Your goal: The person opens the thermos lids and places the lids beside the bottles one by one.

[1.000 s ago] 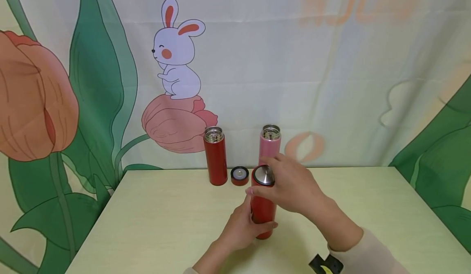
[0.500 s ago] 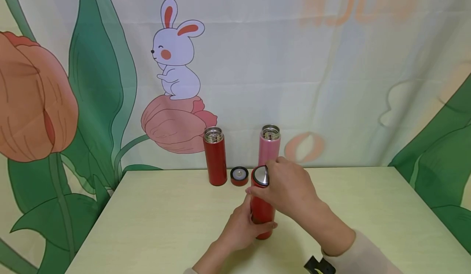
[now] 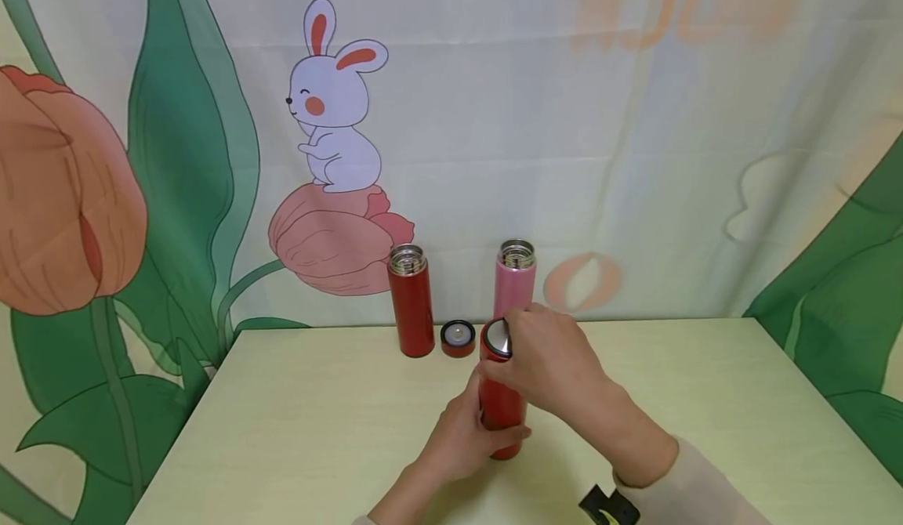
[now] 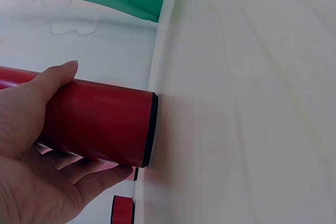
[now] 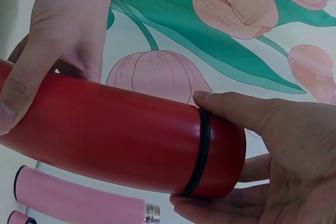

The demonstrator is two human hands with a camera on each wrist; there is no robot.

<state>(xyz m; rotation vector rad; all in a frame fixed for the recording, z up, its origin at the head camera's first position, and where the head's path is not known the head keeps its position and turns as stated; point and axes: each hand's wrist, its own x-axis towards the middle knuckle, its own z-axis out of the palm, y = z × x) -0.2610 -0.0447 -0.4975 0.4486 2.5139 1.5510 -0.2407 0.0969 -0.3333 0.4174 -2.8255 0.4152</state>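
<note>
A red thermos flask [image 3: 502,407] stands upright on the table in the head view. My left hand [image 3: 462,431] grips its lower body, thumb on one side and fingers on the other; the left wrist view shows its black-edged base [image 4: 151,129] at the tabletop. At the top, my right hand [image 3: 557,356] holds the lid [image 5: 228,156], covering part of its silver top. A black ring lies between lid and body in the right wrist view. Behind stand an uncapped dark red flask [image 3: 412,313] and an uncapped pink flask [image 3: 513,286], partly hidden by my right hand.
A loose dark red lid [image 3: 458,339] lies upside down between the dark red flask and the gripped one. Next to the pink flask, a small pink lid [image 5: 20,217] shows in the right wrist view. A printed cloth [image 3: 451,117] hangs behind the pale table [image 3: 317,423].
My right hand has turned on the lid, its knuckles shifting left so that they cover more of the silver top. My left hand and the flask stay in place.
</note>
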